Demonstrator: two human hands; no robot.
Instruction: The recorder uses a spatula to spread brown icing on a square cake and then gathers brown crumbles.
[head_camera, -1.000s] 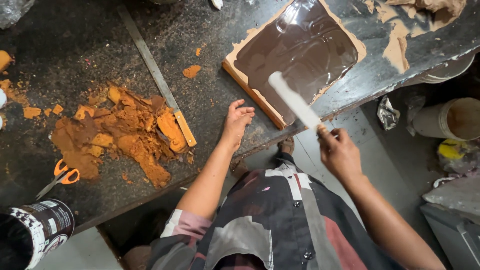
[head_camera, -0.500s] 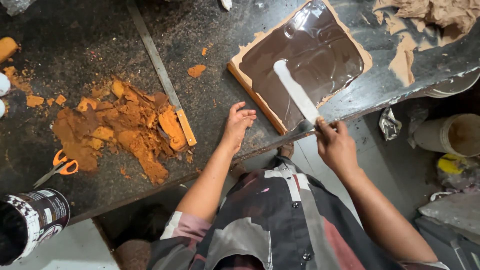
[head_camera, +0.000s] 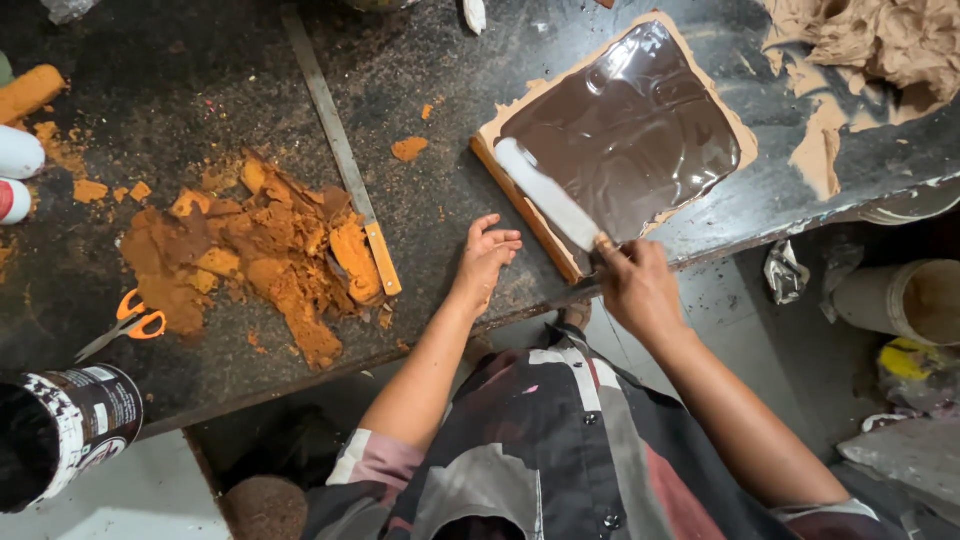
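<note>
Dark speckled counter (head_camera: 200, 120), smeared and crumb-strewn, filling most of the frame. Right fingers (head_camera: 612, 262) closed around the handle of a spatula (head_camera: 548, 195), pale blade laid flat on glossy brown paste. Left fingers (head_camera: 500, 240) loosely spread, empty, resting on the counter just beside the slab (head_camera: 620, 140). Slab at upper centre-right: square, tan-edged board, near corner close to the counter edge, coated in wet, shiny chocolate-brown paste with ripples and highlights. Possibly trouble ahead: a hard push could shove paste over the tan rim or nudge the board off the edge; an unsteady blade could leave ridges. Further left, orange clay heap (head_camera: 260, 250), long steel ruler (head_camera: 340, 150), orange scissors (head_camera: 135, 320); lower left, open black tin (head_camera: 65, 430); upper right, beige clay lump (head_camera: 880, 45).
</note>
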